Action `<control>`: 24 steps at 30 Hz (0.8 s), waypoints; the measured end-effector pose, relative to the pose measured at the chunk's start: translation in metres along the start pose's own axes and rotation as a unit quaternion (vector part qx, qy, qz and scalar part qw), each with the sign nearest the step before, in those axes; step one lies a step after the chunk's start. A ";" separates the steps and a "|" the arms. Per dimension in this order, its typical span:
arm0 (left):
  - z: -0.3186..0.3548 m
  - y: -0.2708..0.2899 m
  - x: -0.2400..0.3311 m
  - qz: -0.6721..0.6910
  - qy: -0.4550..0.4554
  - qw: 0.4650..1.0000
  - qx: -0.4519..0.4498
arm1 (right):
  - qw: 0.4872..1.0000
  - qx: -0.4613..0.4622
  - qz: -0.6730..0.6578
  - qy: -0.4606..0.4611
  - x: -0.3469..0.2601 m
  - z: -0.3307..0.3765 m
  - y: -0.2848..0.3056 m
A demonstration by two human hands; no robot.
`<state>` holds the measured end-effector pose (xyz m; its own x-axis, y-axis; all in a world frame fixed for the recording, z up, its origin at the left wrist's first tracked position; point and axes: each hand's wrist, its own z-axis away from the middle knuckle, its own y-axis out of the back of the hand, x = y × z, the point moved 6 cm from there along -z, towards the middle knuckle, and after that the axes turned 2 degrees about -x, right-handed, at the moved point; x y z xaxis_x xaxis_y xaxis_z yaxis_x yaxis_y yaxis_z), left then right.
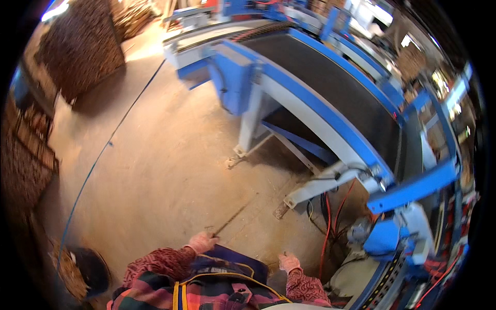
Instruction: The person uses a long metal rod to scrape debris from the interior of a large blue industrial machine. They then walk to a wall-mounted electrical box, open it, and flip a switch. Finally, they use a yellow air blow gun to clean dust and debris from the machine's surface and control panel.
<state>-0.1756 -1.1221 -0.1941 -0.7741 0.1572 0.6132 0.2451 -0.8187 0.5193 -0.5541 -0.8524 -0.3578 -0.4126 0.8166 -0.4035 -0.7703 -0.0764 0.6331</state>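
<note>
My left hand [201, 243], in a pale glove, is closed around one end of a thin brown stick [230, 219]. The stick points away from me, slanting up to the right over the floor. My right hand [290, 262], also gloved, hangs lower and to the right, near the front of my body. Its fingers look loosely apart, and I see nothing held in them, though they are small and a little blurred. Between my hands a dark blue apron [222, 258] with yellow straps covers my front.
A blue and white conveyor [325, 108] with a dark belt curves along the right, its legs on the concrete floor [150, 181]. Red and black cables [327, 227] lie beneath it. A blue line [109, 143] crosses the left; a dark bin [93, 268] and brown stacks [80, 49] stand there.
</note>
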 end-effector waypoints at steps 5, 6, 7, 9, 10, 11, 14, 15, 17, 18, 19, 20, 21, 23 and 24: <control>0.089 0.125 -0.111 0.096 0.229 0.967 0.056 | 0.992 -0.092 -0.084 0.003 -0.203 0.056 -0.008; 0.100 0.140 -0.124 0.140 0.247 0.956 0.071 | 0.979 -0.157 -0.128 -0.016 -0.270 0.072 -0.018; 0.108 0.162 -0.134 0.176 0.261 0.945 0.088 | 0.959 -0.218 -0.177 -0.034 -0.321 0.080 -0.032; 0.106 0.190 -0.164 0.240 0.251 0.926 0.148 | 0.978 -0.179 -0.003 0.109 -0.393 0.063 -0.046; 0.087 0.180 -0.203 0.278 0.211 0.917 0.191 | 0.967 -0.153 0.080 0.188 -0.434 0.052 -0.056; 0.072 0.191 -0.213 0.287 0.208 0.913 0.203 | 0.967 -0.169 0.049 0.183 -0.463 0.048 -0.058; 0.026 0.277 -0.189 0.323 0.205 0.901 0.207 | 0.963 -0.170 0.185 0.094 -0.513 -0.015 -0.073; -0.004 0.291 -0.202 0.343 0.176 0.898 0.214 | 0.929 -0.170 0.290 0.152 -0.515 -0.051 -0.083; -0.043 0.342 -0.211 0.318 0.190 0.907 0.200 | 0.913 -0.154 0.344 0.157 -0.545 -0.100 -0.092; -0.055 0.382 -0.201 0.275 0.228 0.917 0.177 | 0.938 -0.139 0.301 0.098 -0.585 -0.106 -0.073; -0.066 0.409 -0.199 0.250 0.206 0.928 0.182 | 0.934 -0.150 0.309 0.100 -0.608 -0.126 -0.076; -0.081 0.446 -0.203 0.217 0.180 0.939 0.199 | 0.931 -0.152 0.311 0.115 -0.642 -0.165 -0.085; -0.091 0.483 -0.208 0.180 0.159 0.948 0.209 | 0.850 -0.182 0.434 0.238 -0.679 -0.206 -0.107; -0.094 0.549 -0.225 0.157 0.185 0.947 0.212 | 0.759 -0.105 0.474 0.434 -0.777 -0.229 -0.136; -0.104 0.567 -0.246 0.167 0.135 0.946 0.245 | 0.773 -0.114 0.438 0.445 -0.842 -0.238 -0.130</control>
<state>0.0927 -1.6825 -0.1125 -0.7107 -0.2654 0.6515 0.6915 -0.4336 0.5777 -0.2224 -1.6662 -0.2577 -0.9168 -0.3151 -0.2452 -0.0298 -0.5584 0.8291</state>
